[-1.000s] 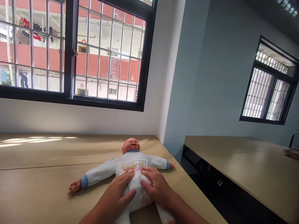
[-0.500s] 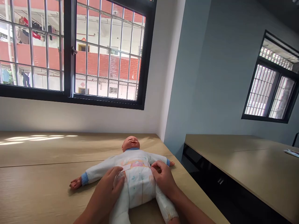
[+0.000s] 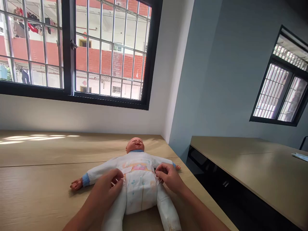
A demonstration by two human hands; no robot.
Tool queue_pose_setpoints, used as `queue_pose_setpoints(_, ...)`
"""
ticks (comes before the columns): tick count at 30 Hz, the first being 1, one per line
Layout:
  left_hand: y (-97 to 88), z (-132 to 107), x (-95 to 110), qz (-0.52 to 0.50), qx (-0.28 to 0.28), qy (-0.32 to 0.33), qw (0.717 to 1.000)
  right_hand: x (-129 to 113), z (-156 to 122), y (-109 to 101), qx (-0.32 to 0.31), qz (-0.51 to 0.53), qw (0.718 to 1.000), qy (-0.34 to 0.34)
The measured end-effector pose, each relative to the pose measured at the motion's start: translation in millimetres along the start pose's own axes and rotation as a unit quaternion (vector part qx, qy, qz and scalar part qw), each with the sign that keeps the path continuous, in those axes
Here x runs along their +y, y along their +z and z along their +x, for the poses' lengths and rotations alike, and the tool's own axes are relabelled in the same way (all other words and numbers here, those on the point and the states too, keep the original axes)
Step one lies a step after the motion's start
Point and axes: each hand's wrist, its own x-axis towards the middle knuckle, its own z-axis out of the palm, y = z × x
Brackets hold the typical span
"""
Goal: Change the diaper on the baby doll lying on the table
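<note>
Two bare hands reach in from the bottom of the frame, and between them we see a baby doll with a smooth pinkish-brown head and a white long-sleeved outfit (image 3: pixel 146 157). The doll lies on its back in the lower middle of the frame, its head toward the top, arms spread wide and legs apart toward the bottom edge. Around its hips sits a white diaper with small coloured prints and a pink-and-orange waist patch (image 3: pixel 141 192).

Our left hand (image 3: pixel 107 184) is half curled at the left side of the diaper's waist, with a gap between thumb and forefinger; we cannot tell whether the fingertips have hold of its edge. Our right hand (image 3: pixel 169 176) is bent at the opposite side, thumb and forefinger drawn close together by the waist edge, and we cannot tell whether they pinch it.

Beneath the doll, a pale wood-grain table (image 3: pixel 36 192) fills the lower left, crossed by a thin dark seam. At the lower right stands a second light-brown table (image 3: pixel 250 166), a flat whitish item (image 3: pixel 300 156) on it at the right edge. A large black-framed window with metal bars (image 3: pixel 69 64) occupies the upper left.
</note>
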Motion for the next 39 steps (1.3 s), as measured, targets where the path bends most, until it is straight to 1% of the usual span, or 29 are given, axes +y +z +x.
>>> queue_pose_setpoints(3,-3.7,-1,2,-0.054,-0.047,-0.004,0.997,-6,-2,-17,-0.131,0.011,0.991,0.030)
queue_pose_setpoints(4,-3.7,-1,1,-0.064,-0.054,-0.012,0.996,-7,-2,-20,-0.159,0.016,0.986,0.043)
queue_pose_setpoints(6,-1.8,0,-3,-0.075,-0.062,-0.032,0.995,-5,-1,-20,-0.177,0.029,0.981,0.074)
queue_pose_setpoints(8,2.6,3,-8,-0.072,-0.061,-0.038,0.995,0,1,-11,-0.154,0.031,0.984,0.085)
queue_pose_setpoints(9,5.4,5,-11,-0.060,-0.057,-0.033,0.996,3,1,-5,-0.132,0.021,0.988,0.077)
queue_pose_setpoints(12,13.9,11,-14,0.008,-0.029,-0.014,0.999,11,1,17,-0.041,-0.033,0.998,0.022)
queue_pose_setpoints(15,17.3,15,-12,0.076,-0.006,0.018,0.997,13,-2,31,0.036,-0.108,0.993,-0.006)
queue_pose_setpoints(17,15.6,14,-10,0.099,-0.005,0.039,0.994,9,-6,34,0.056,-0.141,0.988,-0.018)
queue_pose_setpoints(19,11.8,12,-9,0.109,-0.004,0.047,0.993,2,-8,31,0.040,-0.136,0.989,-0.030)
queue_pose_setpoints(22,5.4,9,-9,0.108,0.027,0.065,0.992,-11,-10,18,-0.031,-0.067,0.997,-0.031)
queue_pose_setpoints(25,2.0,7,-9,0.089,0.050,0.092,0.990,-20,-11,3,-0.115,0.004,0.993,0.014)
queue_pose_setpoints(27,2.7,8,-9,0.081,0.052,0.105,0.990,-23,-13,-3,-0.148,0.040,0.987,0.046)
queue_pose_setpoints(29,5.5,9,-8,0.081,0.060,0.120,0.988,-26,-16,-4,-0.163,0.078,0.981,0.063)
queue_pose_setpoints(32,11.0,13,-6,0.093,0.078,0.137,0.983,-28,-20,1,-0.191,0.126,0.971,0.073)
queue_pose_setpoints(34,13.2,14,-6,0.093,0.086,0.137,0.982,-28,-20,5,-0.199,0.139,0.968,0.070)
queue_pose_setpoints(35,13.6,15,-7,0.087,0.087,0.133,0.984,-27,-19,6,-0.193,0.138,0.969,0.067)
queue_pose_setpoints(37,13.0,14,-10,0.062,0.088,0.119,0.987,-22,-15,10,-0.153,0.116,0.979,0.063)
queue_pose_setpoints(39,11.3,11,-14,0.037,0.092,0.100,0.990,-13,-9,15,-0.087,0.076,0.992,0.051)
